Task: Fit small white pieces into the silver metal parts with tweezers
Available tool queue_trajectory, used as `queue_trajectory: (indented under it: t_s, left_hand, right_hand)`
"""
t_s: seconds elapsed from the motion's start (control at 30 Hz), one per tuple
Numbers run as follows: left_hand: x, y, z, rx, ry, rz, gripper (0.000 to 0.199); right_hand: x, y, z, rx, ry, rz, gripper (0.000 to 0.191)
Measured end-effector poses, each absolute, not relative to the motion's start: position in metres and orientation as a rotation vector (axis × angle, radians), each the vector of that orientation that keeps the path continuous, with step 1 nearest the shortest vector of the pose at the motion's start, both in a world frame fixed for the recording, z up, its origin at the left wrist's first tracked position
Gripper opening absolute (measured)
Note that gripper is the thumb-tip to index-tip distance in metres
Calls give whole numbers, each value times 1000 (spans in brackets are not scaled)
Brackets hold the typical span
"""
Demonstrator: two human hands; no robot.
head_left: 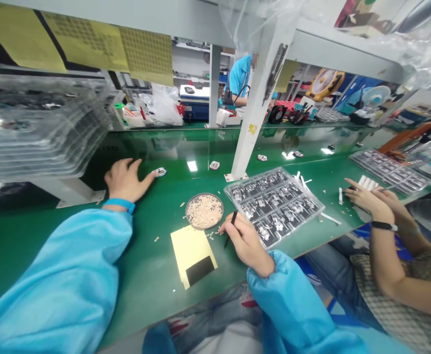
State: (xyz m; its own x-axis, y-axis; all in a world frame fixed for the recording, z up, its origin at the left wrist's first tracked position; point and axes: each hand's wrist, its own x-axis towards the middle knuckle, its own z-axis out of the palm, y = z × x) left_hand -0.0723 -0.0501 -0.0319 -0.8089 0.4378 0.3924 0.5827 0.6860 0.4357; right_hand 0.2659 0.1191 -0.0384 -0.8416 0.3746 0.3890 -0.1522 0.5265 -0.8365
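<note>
My left hand (pixel 124 181) is at the left on the green table, fingers spread, its thumb touching a small flat part (pixel 160 172). Black tweezers (pixel 231 227) are in my right hand (pixel 245 241), near the middle, with their tips pointing down at the table. Just left of that hand sits a round dish (pixel 204 211) full of small beige pieces, a few of them scattered around it. Below the dish lie yellow sheets (pixel 188 246) with a black patch (pixel 200 271). To the right is a clear tray (pixel 274 204) holding several small metallic assemblies in compartments.
Stacked clear trays (pixel 34 128) stand at the far left. A white post (pixel 250 118) rises behind the tray. More small parts (pixel 214 165) lie along the back strip. At the right, a co-worker's hands (pixel 372 199) are over the table beside another tray (pixel 400 172); one more person stands behind.
</note>
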Motion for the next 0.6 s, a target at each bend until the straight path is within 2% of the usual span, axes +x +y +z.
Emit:
queue_trajectory:
  t_s: [0.17, 0.33, 0.4, 0.5, 0.6]
  left_hand:
    - [-83, -27, -44, -956, -2659, -821, 38]
    - [-64, -28, -42, -826, -2642, -1096, 45]
    - [-35, -34, -42, -820, -2633, -1330, 51]
    - [21, -47, -39, -968, -2699, -1642, 53]
    - [72, -62, -30, -1114, -2699, -2453, 55]
  right_hand:
    - [264, 118, -46, -298, -2345, 1220, 29]
    - [266, 119, -54, -371, -2104, 1646, 24]
    - [267, 119, -54, -339, -2031, 1778, 21]
    - [267, 117, -51, -206, -2066, 1759, 16]
    - [266, 111, -50, -193, -2092, 1793, 14]
